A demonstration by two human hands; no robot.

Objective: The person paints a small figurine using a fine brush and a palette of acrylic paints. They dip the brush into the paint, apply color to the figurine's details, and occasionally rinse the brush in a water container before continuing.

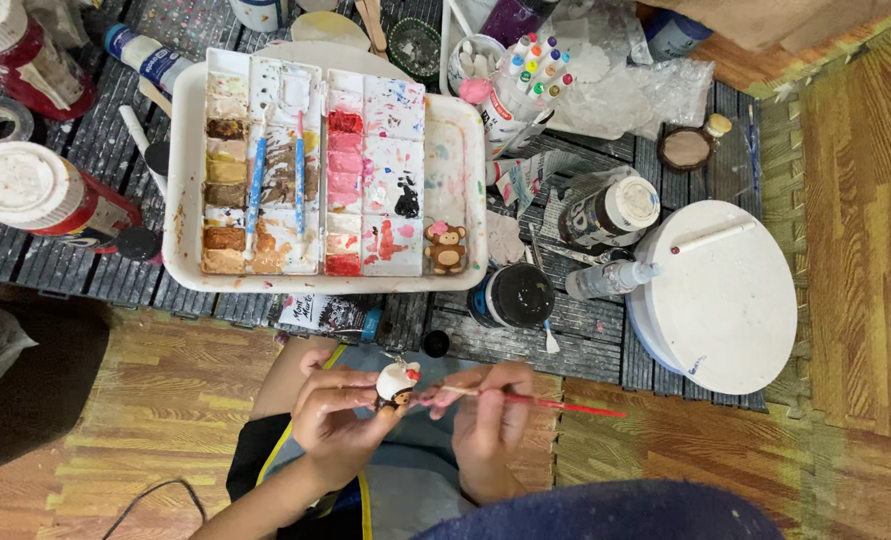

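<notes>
My left hand point(334, 415) pinches a small painted figurine point(398, 383), white on top with a red spot and a dark lower part. My right hand point(491, 410) grips a thin red-handled paintbrush point(536, 400), its tip touching the figurine's side and its handle pointing right. Both hands are low in the view, over my lap. Above them lies a white tray point(180, 160) with two paint-stained palettes point(266, 165) and a small brown monkey figurine point(446, 248).
Two blue brushes point(257, 185) rest on the palette. Red paint bottles point(41, 195) stand left. A white round lid point(726, 300) with a white stick, a black jar point(519, 296), a small spray bottle point(611, 280) and a cup of markers point(531, 70) sit right.
</notes>
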